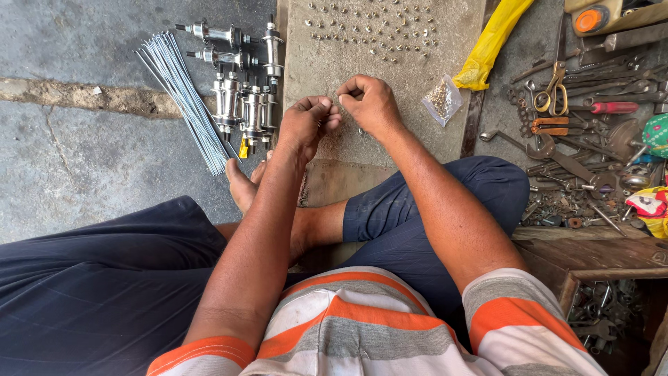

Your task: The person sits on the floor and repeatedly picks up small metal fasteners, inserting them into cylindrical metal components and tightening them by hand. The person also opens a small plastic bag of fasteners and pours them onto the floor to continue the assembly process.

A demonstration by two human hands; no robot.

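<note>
While the person sits cross-legged on the floor, both hands meet over a slab (452, 42).
The left hand (306, 122) and right hand (370, 103) have fingers curled narrow, pinching something too small to tell. Small metal nipples (376, 28) lie in rows at 12 o'clock; a bag (442, 99) at 2, hubs (243, 97) and spokes (184, 87) at 10, tools (577, 132) at 3.
</note>
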